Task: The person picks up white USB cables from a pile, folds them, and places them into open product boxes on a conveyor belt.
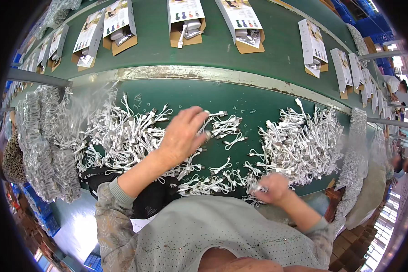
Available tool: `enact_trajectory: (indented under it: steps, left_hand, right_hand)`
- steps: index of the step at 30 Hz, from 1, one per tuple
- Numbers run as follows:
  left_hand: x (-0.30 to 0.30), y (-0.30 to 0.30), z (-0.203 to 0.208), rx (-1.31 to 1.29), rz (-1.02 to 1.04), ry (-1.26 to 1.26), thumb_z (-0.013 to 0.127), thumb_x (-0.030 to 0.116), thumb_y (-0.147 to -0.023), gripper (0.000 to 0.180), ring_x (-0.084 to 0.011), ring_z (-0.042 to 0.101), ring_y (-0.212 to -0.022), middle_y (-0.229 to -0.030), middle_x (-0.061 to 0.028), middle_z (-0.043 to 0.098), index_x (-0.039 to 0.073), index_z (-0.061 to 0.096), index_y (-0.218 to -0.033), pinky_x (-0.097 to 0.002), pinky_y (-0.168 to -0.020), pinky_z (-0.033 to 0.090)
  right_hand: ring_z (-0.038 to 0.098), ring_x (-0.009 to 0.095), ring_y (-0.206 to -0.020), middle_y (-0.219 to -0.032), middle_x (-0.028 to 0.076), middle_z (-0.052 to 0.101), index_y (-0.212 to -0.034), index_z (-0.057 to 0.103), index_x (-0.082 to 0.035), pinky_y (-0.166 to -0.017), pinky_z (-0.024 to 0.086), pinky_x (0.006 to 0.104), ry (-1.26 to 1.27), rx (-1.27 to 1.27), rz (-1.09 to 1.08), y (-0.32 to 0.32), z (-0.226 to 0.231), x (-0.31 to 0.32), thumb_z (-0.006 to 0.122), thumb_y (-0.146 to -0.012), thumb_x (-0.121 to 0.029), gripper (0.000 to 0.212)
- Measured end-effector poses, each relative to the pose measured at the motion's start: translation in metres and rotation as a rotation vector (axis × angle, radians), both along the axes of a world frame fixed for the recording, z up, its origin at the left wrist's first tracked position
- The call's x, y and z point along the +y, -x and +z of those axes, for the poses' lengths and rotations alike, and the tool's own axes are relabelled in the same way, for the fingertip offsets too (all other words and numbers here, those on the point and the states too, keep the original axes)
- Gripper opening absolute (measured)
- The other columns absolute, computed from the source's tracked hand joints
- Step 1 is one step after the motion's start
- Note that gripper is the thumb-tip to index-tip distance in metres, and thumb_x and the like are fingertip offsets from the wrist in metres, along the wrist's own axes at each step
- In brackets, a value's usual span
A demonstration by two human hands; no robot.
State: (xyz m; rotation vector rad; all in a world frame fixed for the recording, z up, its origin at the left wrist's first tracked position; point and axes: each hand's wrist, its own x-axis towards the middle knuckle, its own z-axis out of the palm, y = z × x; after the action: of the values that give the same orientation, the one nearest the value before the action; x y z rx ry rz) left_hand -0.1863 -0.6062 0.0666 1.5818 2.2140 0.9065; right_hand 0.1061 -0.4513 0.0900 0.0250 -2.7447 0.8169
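Note:
Short white USB charging cables, each looped into a small bundle, cover the green worktop. My left hand (182,136) reaches over the middle with thumb and fingers apart, its fingertips at a small cluster of cables (226,126). A big heap of cables (127,136) spreads under and left of that forearm. Close to my body, my right hand (274,187) is closed, slightly blurred, with a white cable (257,188) at its fingertips. Just beyond it rises another large heap of cables (303,140). A looser row of cables (208,185) lies along the near edge.
Beyond a worn metal rail (167,72), a green conveyor belt (267,54) bears open printed boxes, including one box (186,22) with a cable hanging out. Clear plastic packs of cables (45,140) are stacked at the left, more packs (352,149) at the right. A black bag (152,199) lies by my left forearm.

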Motion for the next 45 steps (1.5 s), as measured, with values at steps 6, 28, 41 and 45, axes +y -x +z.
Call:
enact_trajectory:
  steps: [6,28,41,45]
  left_hand:
    - [0.019,-0.031,-0.012,0.138,-0.176,0.123,0.068,0.010,-0.075,0.046,-0.0322,0.051,-0.109,-0.119,-0.0151,0.050,0.004,0.051,-0.117,-0.0413,-0.087,0.045]
    - [0.070,0.137,-0.013,-0.861,0.800,-0.361,0.061,0.010,-0.081,0.013,-0.0118,0.065,-0.064,-0.075,-0.0067,0.067,-0.002,0.063,-0.086,-0.0226,-0.054,0.049]
    - [0.159,0.153,-0.052,-1.257,0.777,-0.529,0.061,0.009,-0.086,0.024,-0.0190,0.067,-0.079,-0.093,-0.0135,0.066,-0.007,0.058,-0.104,-0.0255,-0.067,0.055]
    - [0.153,0.148,-0.045,-1.042,0.549,-0.273,0.063,0.010,-0.085,0.043,-0.0204,0.065,-0.085,-0.102,-0.0145,0.064,-0.012,0.051,-0.120,-0.0285,-0.075,0.054]
  right_hand:
    - [0.059,0.024,-0.074,-0.090,0.008,0.059,-0.109,0.056,-0.007,-0.063,0.048,0.0331,-0.127,-0.078,-0.231,-0.062,-0.049,-0.044,0.081,-0.070,-0.026,0.050]
    - [0.062,0.031,-0.075,-0.081,0.017,0.065,-0.096,0.061,-0.001,-0.071,0.048,0.0406,0.370,0.054,-0.743,0.247,-0.027,0.107,0.062,-0.084,-0.027,0.029]
    - [0.060,0.038,-0.082,-0.085,0.018,0.059,-0.087,0.065,-0.005,-0.072,0.046,0.0481,-0.136,0.079,-0.821,0.298,-0.102,0.212,0.061,-0.080,-0.015,0.013]
    - [0.059,0.036,-0.082,-0.085,0.017,0.060,-0.093,0.060,-0.003,-0.072,0.046,0.0454,-0.136,0.185,-0.903,0.275,-0.104,0.232,0.062,-0.081,-0.019,0.021]
